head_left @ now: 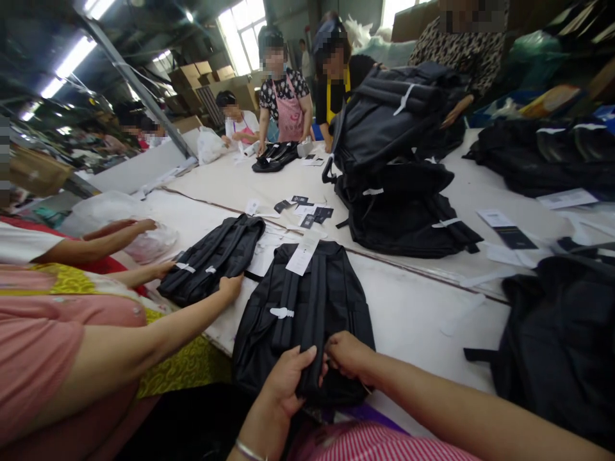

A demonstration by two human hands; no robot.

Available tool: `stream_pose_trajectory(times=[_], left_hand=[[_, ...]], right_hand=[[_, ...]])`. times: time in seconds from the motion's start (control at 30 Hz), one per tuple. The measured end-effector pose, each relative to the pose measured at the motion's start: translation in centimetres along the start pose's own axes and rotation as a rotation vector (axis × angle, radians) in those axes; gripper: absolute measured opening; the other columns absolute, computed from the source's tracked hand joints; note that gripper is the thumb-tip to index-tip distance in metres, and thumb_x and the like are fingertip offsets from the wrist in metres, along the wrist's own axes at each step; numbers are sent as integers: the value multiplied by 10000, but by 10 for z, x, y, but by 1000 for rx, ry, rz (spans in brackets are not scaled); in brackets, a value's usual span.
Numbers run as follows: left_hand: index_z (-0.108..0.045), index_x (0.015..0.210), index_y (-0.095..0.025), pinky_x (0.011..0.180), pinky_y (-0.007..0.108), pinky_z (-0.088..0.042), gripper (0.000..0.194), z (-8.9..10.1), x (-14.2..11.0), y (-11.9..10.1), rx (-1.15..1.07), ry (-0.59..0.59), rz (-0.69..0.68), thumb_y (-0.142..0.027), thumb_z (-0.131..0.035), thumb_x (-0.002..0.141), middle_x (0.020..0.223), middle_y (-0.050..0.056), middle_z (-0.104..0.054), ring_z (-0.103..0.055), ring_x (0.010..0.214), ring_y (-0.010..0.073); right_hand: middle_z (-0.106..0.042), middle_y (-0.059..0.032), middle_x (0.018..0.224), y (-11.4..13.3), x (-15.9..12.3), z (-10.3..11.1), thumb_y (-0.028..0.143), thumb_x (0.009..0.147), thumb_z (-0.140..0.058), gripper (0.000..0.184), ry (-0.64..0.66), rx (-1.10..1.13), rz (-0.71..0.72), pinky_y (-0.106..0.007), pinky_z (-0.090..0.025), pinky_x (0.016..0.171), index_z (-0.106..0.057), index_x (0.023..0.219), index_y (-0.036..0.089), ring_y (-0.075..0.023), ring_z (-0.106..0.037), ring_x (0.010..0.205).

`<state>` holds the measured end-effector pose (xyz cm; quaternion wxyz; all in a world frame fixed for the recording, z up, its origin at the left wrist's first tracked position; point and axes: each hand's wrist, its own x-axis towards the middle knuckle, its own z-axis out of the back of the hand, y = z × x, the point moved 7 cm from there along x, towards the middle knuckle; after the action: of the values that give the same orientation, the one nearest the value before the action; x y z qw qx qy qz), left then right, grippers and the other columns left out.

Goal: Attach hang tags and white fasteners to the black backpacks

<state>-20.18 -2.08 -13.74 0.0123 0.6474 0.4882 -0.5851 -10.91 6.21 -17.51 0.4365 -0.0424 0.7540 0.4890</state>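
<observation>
A black backpack (343,288) lies in front of me on the table, its two shoulder straps facing up. My left hand (288,381) is closed around the lower part of the right-hand shoulder strap (313,314), thumb on top. Close beside it, my right hand (350,353) is curled with fingers pinched at the strap's edge; what they hold is hidden. A white band (282,313) wraps the other strap. A white paper tag (302,255) rests at the top of the backpack.
To the left, a co-worker's hands hold another black backpack (216,256). Black backpacks are stacked (403,211) across the table, and another black bag (562,339) lies at right. Loose tags (314,214) are scattered mid-table (408,301). Other people stand at the far side.
</observation>
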Motion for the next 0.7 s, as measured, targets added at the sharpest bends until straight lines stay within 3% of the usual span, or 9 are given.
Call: stream_pose_trajectory(times=[0.17,0.23,0.4,0.5,0.57,0.7], left_hand=[[-666,877,-72,524,222,-478,340,1,-3,-2,151,-27,-127,-349,-757,700,696,63,-660,-608,592,137],[-666,872,-81,540,236,-469,313,2,-3,-2,213,-62,-153,-347,-721,715,669,56,-662,-597,580,139],[-697,892,-120,694,290,-496,198,1,-5,-10,459,-168,-328,-246,-618,760,818,78,-722,-643,743,188],[-710,909,-135,777,316,-495,202,3,-8,-12,559,-252,-401,-234,-616,761,904,90,-734,-660,857,230],[-700,900,-128,771,327,-500,209,7,-8,-7,506,-282,-384,-272,-636,764,901,103,-735,-669,855,247],[-638,994,-116,804,329,-516,341,13,-7,3,159,-268,-378,-365,-683,767,994,129,-726,-677,897,244]], right_hand=[[-497,15,611,12,2,-10,327,773,-411,220,251,236,-57,-187,-197,381,-550,723,165,-53,-319,399],[-488,13,598,10,1,-10,351,771,-459,225,283,341,-100,-178,-189,375,-557,736,152,-57,-341,409],[-311,115,446,0,7,-12,346,718,-693,284,103,382,-109,-162,-102,356,-453,686,198,-34,-215,360],[-316,123,453,-5,11,-18,356,690,-739,313,38,448,-63,-155,-129,352,-473,720,194,-28,-213,368],[-352,115,471,-7,14,-21,374,656,-782,348,23,551,-15,-147,-148,352,-512,747,174,-21,-237,379],[-342,120,469,-7,15,-28,410,626,-833,407,94,665,28,-135,-155,356,-541,754,157,-10,-234,384]])
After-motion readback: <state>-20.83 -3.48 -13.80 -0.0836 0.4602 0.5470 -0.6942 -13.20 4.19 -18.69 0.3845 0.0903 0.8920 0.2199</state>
